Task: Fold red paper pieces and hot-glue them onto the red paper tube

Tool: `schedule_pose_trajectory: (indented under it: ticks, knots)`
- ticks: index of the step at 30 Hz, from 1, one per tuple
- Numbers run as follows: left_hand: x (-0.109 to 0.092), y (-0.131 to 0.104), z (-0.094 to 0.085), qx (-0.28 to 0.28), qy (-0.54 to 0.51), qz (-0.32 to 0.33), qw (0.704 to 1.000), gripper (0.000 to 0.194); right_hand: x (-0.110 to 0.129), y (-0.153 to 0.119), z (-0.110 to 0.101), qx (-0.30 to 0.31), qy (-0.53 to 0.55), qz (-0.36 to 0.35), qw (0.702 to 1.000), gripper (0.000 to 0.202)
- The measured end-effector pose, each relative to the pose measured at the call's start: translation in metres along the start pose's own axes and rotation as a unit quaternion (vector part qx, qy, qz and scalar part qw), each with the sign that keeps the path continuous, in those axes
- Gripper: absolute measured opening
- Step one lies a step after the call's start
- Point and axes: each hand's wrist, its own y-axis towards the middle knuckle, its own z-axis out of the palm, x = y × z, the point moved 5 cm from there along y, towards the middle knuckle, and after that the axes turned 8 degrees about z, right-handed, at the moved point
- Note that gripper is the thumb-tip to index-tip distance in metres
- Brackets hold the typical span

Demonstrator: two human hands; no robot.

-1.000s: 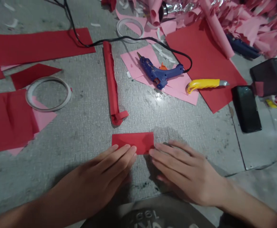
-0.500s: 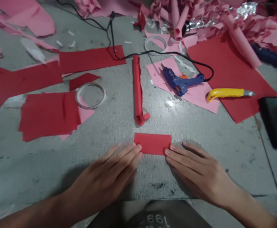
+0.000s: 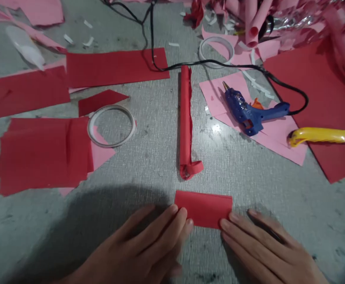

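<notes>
A small red paper rectangle (image 3: 206, 209) lies flat near the table's front, its layers showing along the top edge. The fingertips of my left hand (image 3: 151, 240) rest on its left end, fingers stretched out. On its right end lie the fingertips of my right hand (image 3: 264, 244), also extended and flat. Just beyond the rectangle is a red rolled paper tube (image 3: 186, 118) with a small curled strip at its near end.
Red paper sheets (image 3: 45, 152) and a tape ring (image 3: 89, 126) lie left. A blue glue gun (image 3: 243, 112), its black cord (image 3: 187, 64) and a yellow cutter (image 3: 323, 135) lie right. Pink scraps and rolls (image 3: 257, 19) fill the back right.
The view has shifted closer, so the table items look larger. Both hands stay at the ends of the red rectangle, with the left fingertips a little farther over it.
</notes>
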Motion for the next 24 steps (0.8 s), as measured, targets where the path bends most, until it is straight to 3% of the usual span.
schedule_pose_trajectory:
  ticks: [3, 7, 11, 14, 16, 19, 24]
  knots:
    - [0.000, 0.002, -0.002, -0.013, 0.020, -0.003, 1.000, 0.042, -0.001, -0.001, -0.009, 0.016, 0.028, 0.012, 0.999, 0.052]
    - [0.001, 0.013, -0.004, -0.006, 0.034, 0.052, 0.998, 0.037, -0.015, -0.011, -0.028, -0.076, 0.091, 0.121, 0.986, 0.051]
    - [0.005, 0.031, -0.011, -0.030, 0.049, 0.135, 0.989, 0.026, -0.040, -0.019, -0.049, -0.161, -0.049, 0.158, 0.973, 0.042]
    - [0.010, 0.039, -0.013, -0.070, 0.028, 0.142, 0.987, 0.024, -0.074, -0.019, -0.073, -0.215, -0.165, 0.203, 0.941, 0.039]
    - [0.011, 0.042, -0.009, -0.062, 0.023, 0.135, 0.989, 0.032, -0.096, -0.014, -0.091, -0.251, -0.211, 0.209, 0.921, 0.039]
    - [0.008, 0.043, 0.001, -0.024, 0.009, 0.118, 0.993, 0.048, -0.123, 0.004, -0.102, -0.182, -0.294, 0.197, 0.917, 0.042]
    - [0.009, 0.042, 0.003, -0.016, -0.045, 0.096, 0.994, 0.074, -0.150, 0.036, -0.102, -0.089, -0.383, 0.178, 0.902, 0.049]
